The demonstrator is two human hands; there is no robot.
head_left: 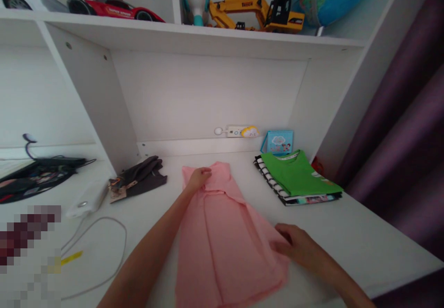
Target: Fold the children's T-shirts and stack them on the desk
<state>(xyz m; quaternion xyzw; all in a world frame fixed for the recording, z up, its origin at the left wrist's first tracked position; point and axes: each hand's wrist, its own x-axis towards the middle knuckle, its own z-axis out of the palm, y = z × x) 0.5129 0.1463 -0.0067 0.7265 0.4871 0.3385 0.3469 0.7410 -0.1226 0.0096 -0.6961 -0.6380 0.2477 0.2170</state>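
Observation:
A pink garment (225,238) lies lengthwise on the white desk, its near end wide and its far end narrower. Part of it is turned over on itself, with a folded edge across the upper part and a long crease below. My left hand (201,178) rests on the far part of the cloth, fingers fairly straight and pointing right. At the garment's lower right edge, my right hand (291,243) pinches the cloth between thumb and fingers. That edge looks slightly raised. The garment's exact kind is not clear from this side.
A folded stack topped by a green T-shirt (294,174) lies right. Dark folded clothing (138,178) lies left, near a white power strip (88,199) and its cable. A blue calendar (278,142) stands behind; a shelf (208,40) with toys overhangs the desk.

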